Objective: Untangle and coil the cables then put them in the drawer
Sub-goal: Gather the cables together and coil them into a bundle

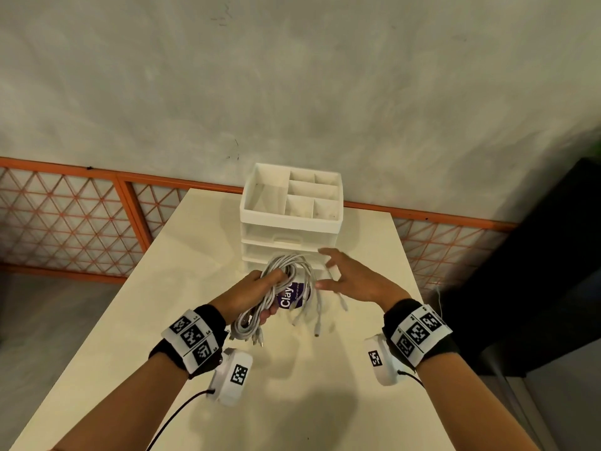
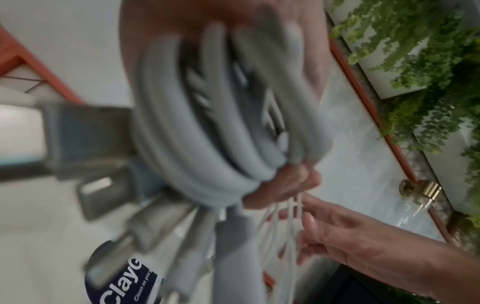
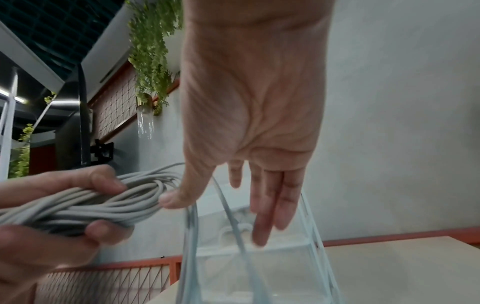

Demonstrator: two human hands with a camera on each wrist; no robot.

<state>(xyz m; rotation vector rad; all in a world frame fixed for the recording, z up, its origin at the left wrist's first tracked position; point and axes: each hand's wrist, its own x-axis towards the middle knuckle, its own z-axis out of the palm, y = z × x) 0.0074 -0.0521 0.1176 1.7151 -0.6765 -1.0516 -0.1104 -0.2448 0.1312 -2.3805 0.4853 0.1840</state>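
Note:
My left hand [image 1: 268, 288] grips a coiled bundle of white cables [image 1: 289, 265] above the table, just in front of the white drawer unit [image 1: 291, 222]. Several loose ends with plugs [image 1: 317, 320] hang down from the bundle. My right hand [image 1: 328, 271] is spread beside the coil, fingers straight, brushing the hanging strands. In the left wrist view the coil [image 2: 207, 123] fills the frame, blurred, and the right hand's fingers [image 2: 311, 226] touch thin strands. In the right wrist view the right hand [image 3: 259, 195] hangs over strands, with the bundle [image 3: 91, 205] in the left hand [image 3: 64, 236].
The drawer unit has an open compartment tray on top [image 1: 260, 190] and its drawers below look closed. A purple labelled item [image 1: 291, 296] lies on the cream table [image 1: 195, 353] beneath the cables. An orange mesh rail [image 1: 65, 222] and a grey wall stand behind.

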